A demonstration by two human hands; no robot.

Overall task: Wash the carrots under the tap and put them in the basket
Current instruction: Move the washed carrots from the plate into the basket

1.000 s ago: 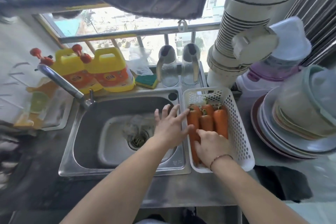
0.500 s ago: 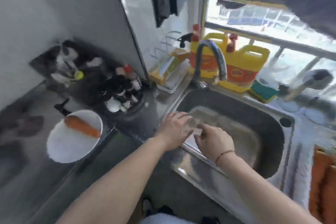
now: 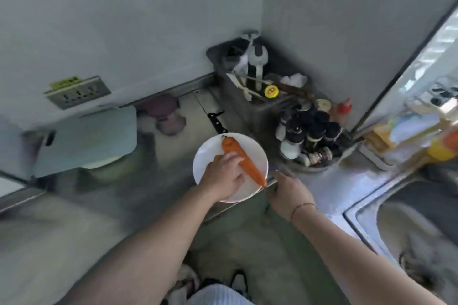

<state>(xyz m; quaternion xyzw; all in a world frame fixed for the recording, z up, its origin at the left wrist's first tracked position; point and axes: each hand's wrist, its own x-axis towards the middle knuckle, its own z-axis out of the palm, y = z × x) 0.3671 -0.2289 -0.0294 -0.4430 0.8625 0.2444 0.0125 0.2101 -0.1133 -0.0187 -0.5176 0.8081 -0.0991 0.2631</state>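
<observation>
On the steel bench [image 3: 138, 195], near its front edge, sits a white plate [image 3: 208, 153] with one carrot [image 3: 241, 160] lying on it. Carrot runs diagonally: blunt stem end toward the back wall, pointed tip toward the plate's near right rim, reaching to or slightly past it.

Left hand [image 3: 224, 174] is over the plate, palm down, resting against the left flank of the carrot about mid-length. Its fingers [image 3: 233, 156] curl loosely toward the carrot and touch it; cannot tell whether they close round it, since the blur hides the thumb side.

Right hand [image 3: 288, 192] hangs just right of the plate, off the bench edge, apart from the carrot tip by a small gap. Its fingers [image 3: 281, 176] are straight to relaxed, slightly spread, holding nothing. A thin bracelet [image 3: 303, 207] circles that wrist.

Behind the plate: a black-handled knife [image 3: 216, 122] lies flat on the bench, touching or nearly touching the far rim. Right of it, in the corner, a dark utensil holder [image 3: 247, 86] with tools standing in it, and beside that a round rack of dark-capped seasoning bottles [image 3: 309, 136]. Left of the plate, a pale blue cutting board [image 3: 86, 138] lies over a greenish bowl; a purple container [image 3: 164, 116] stands by the wall. A socket panel [image 3: 78, 91] is on the wall above.

Sink [image 3: 416, 225] shows at lower right, well apart from the carrot. Frame is motion-blurred, strongest at the edges.
</observation>
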